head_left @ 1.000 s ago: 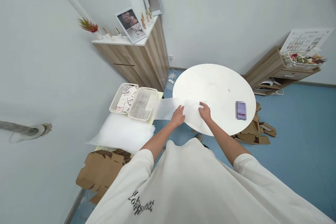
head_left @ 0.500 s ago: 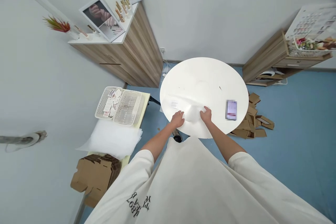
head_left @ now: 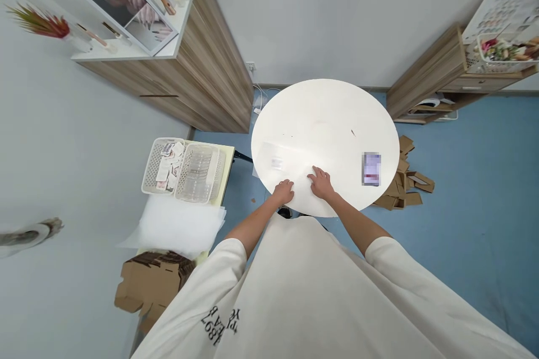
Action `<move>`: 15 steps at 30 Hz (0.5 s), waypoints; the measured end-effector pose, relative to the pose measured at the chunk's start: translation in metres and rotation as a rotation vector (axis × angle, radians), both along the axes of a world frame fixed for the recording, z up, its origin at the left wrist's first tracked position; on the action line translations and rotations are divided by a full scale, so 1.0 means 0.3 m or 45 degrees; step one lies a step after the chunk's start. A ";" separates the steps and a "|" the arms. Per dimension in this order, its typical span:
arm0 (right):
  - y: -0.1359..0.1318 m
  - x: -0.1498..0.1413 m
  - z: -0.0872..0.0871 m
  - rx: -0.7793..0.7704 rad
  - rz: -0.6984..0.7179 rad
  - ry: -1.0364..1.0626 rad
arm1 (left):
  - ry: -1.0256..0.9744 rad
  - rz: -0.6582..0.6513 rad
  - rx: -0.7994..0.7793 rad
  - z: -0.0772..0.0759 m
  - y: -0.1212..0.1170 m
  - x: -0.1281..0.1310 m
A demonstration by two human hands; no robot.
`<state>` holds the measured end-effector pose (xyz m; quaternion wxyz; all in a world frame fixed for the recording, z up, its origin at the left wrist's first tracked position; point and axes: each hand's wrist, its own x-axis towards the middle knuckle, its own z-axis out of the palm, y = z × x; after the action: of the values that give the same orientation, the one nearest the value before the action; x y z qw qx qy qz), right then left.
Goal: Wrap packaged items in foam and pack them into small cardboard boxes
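Note:
A thin, whitish translucent sheet (head_left: 269, 151), apparently foam wrap, lies on the round white table (head_left: 324, 106). Near its left part is a small clear item with faint markings (head_left: 277, 163), too small to name; whether it is on or under the sheet I cannot tell. My left hand (head_left: 284, 192) rests at the sheet's near side with fingers laid forward. To its right, my right hand (head_left: 321, 183) presses on the sheet, its fingers stretched out and apart. Against the white table the sheet's right edge is hard to make out.
A phone (head_left: 371, 169) with a blurred screen lies at the table's right. On a side table at left are white baskets (head_left: 196, 174), a stack of foam sheets (head_left: 181, 224) and flat cardboard boxes (head_left: 147, 286). Small cartons (head_left: 400, 190) lie on the floor at right.
The sheet stood up in a fold between my hands and now lies flatter. My right hand has moved left and its fingers have spread. The view has shifted slightly.

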<state>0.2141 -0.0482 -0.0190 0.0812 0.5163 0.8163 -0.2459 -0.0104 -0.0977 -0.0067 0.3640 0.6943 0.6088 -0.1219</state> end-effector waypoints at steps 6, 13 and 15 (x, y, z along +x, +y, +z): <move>-0.019 0.015 -0.066 -0.023 0.051 -0.059 | 0.031 -0.005 -0.012 0.016 -0.007 -0.024; -0.026 0.018 -0.076 0.015 -0.125 -0.020 | 0.015 -0.032 -0.023 0.025 0.029 -0.018; -0.015 0.023 -0.081 0.008 -0.290 -0.023 | 0.009 -0.034 -0.017 0.026 0.039 -0.012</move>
<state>0.2209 -0.0527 -0.0433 0.0586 0.6081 0.7524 -0.2462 -0.0139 -0.0859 0.0011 0.3647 0.6994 0.6000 -0.1331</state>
